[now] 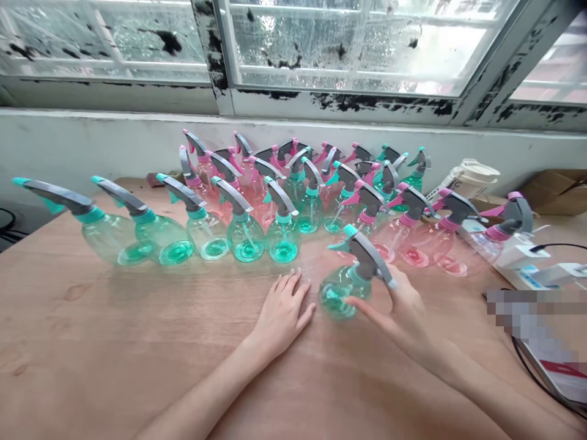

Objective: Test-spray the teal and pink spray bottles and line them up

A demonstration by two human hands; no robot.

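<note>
My right hand (403, 311) grips a green spray bottle (342, 296) from its right side, thumb across the front of the clear body. That bottle has a grey and teal trigger head and tilts a little; whether its base touches the table cannot be told. My left hand (285, 308) lies flat on the wooden table (137, 354), fingers stretched out and holding nothing. Just beyond it stands a green spray bottle (283, 241), the right end of a front row of green ones. To the right, several pink spray bottles (424, 241) form another row.
More pink and green spray bottles (312, 201) crowd behind the front rows. A white cup (474, 177) and a cardboard box (557, 189) stand back right. A power strip (523, 269) with cables and a partly blurred flat object (564, 373) lie at right. Windows (348, 49) line the wall.
</note>
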